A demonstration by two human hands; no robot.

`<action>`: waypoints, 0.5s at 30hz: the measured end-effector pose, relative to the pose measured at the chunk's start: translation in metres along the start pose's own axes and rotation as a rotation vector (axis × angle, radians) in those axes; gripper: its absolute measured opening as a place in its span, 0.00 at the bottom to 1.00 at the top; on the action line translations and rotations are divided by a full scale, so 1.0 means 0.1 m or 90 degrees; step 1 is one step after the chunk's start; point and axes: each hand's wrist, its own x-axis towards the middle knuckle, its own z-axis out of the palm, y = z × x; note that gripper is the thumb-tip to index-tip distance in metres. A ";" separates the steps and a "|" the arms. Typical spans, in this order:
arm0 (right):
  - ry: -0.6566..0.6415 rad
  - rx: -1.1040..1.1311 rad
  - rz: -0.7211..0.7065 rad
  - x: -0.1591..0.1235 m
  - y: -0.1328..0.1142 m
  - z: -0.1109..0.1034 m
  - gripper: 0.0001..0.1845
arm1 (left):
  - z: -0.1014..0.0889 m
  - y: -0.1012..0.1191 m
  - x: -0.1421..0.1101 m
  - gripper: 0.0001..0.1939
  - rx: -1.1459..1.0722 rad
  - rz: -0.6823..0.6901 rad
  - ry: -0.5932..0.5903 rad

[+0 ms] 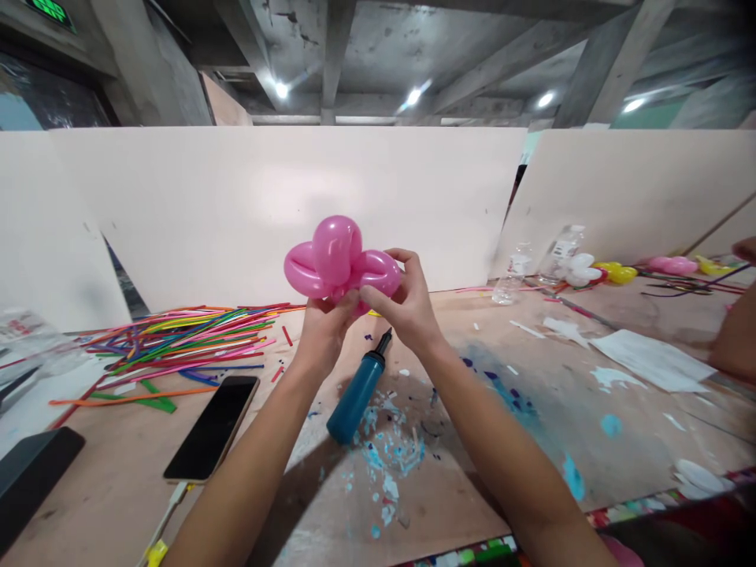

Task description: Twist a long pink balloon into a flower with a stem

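Observation:
I hold a pink twisted balloon (339, 260), shaped into several loops, up above the table. My left hand (322, 324) grips it from below, fingers closed around the twisted middle. My right hand (405, 303) pinches its right loop and the centre, fingers curled round it. A teal hand pump (356, 391) with a black nozzle lies on the wooden table (484, 441) just beneath my hands.
A heap of uninflated long balloons (183, 339) lies at left. A black phone (213, 428) on a cable rests near my left forearm. Plastic bottles (561, 252), finished balloon shapes (614, 273) and white paper (650, 358) sit at right. White partitions (236, 213) back the table. Another person's arm (735, 339) shows at far right.

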 end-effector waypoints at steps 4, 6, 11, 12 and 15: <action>-0.049 -0.056 0.018 0.01 -0.03 -0.07 0.28 | 0.00 -0.08 0.01 0.25 0.035 0.013 0.032; -0.076 -0.084 0.033 0.03 -0.03 -0.12 0.27 | -0.03 -0.10 0.02 0.24 0.070 0.028 0.040; -0.114 -0.057 0.065 0.04 -0.04 -0.17 0.26 | -0.13 -0.10 0.03 0.20 0.127 0.036 -0.001; -0.128 -0.044 0.080 0.04 -0.04 -0.17 0.26 | -0.16 -0.09 0.04 0.20 0.139 0.036 -0.001; -0.165 -0.023 0.103 0.04 -0.05 -0.19 0.28 | -0.23 -0.06 0.06 0.21 0.177 0.027 0.017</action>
